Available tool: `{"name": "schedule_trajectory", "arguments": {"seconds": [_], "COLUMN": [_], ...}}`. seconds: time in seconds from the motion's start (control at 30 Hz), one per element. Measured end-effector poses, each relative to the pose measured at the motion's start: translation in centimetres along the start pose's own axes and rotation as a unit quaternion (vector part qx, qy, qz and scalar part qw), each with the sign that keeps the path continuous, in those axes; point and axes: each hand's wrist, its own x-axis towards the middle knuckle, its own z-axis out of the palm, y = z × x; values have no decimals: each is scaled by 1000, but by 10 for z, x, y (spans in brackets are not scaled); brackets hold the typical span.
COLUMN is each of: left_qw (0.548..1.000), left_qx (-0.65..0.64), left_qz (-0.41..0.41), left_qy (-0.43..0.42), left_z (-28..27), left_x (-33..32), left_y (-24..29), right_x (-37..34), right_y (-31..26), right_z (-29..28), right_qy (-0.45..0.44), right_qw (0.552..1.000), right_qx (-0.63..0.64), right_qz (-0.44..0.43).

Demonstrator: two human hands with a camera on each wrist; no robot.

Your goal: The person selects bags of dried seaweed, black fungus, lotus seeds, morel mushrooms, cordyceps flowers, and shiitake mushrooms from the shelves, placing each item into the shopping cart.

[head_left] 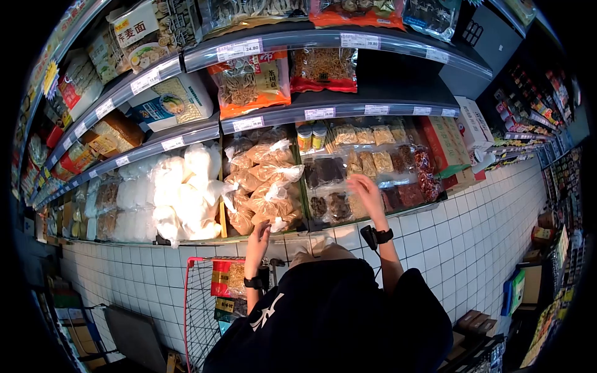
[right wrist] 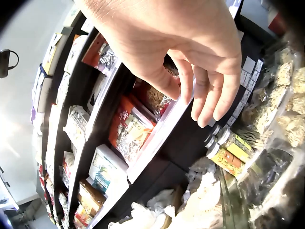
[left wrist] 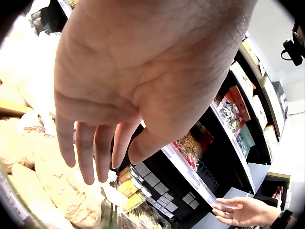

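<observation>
My right hand [head_left: 369,196] hangs over the bin of packed dried goods, its fingers loosely bent with nothing between them. Under and around it lie clear packs of dark dried food [head_left: 326,171] and pale dried pieces [head_left: 368,163]. Two yellow-labelled jars [right wrist: 230,153] stand at the back of that bin. At the front edge of the neighbouring bin, my left hand [head_left: 256,244] is held low, fingers relaxed and holding nothing, as its palm [left wrist: 128,76] shows in the left wrist view. Knotted clear bags of brown contents [head_left: 268,194] fill that bin.
Brightly lit white bags [head_left: 189,189] are heaped further left. Above the bins run shelves with price tags [head_left: 240,48] and orange packs [head_left: 250,84]. A red-rimmed shopping cart [head_left: 188,292] with packages stands by my left side. Cartons [head_left: 443,146] sit at the bin's right end.
</observation>
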Motion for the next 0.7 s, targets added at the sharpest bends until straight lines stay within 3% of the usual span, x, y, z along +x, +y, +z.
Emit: {"name": "schedule_trajectory", "arguments": {"seconds": [0.17, 0.27, 0.37, 0.53, 0.7], "left_qw": [1000, 1000, 999, 998, 996], "left_qx": [0, -7, -28, -45, -33], "left_qz": [13, 9, 19, 18, 61], "left_qy": [0, 4, 18, 30, 50], "left_z": [10, 14, 20, 28, 44], "left_x": [12, 13, 15, 24, 45], "left_y": [22, 43, 43, 59, 78], "right_x": [64, 118, 163, 252, 317], "right_y": [-38, -59, -95, -88, -86], "right_z": [-23, -37, -35, -42, -45], "right_qy": [-11, -22, -24, 21, -25], "right_qw": [999, 989, 992, 991, 976], "right_qx": [20, -55, -65, -105, -210], "right_qz": [-49, -135, -107, -82, -49]}}
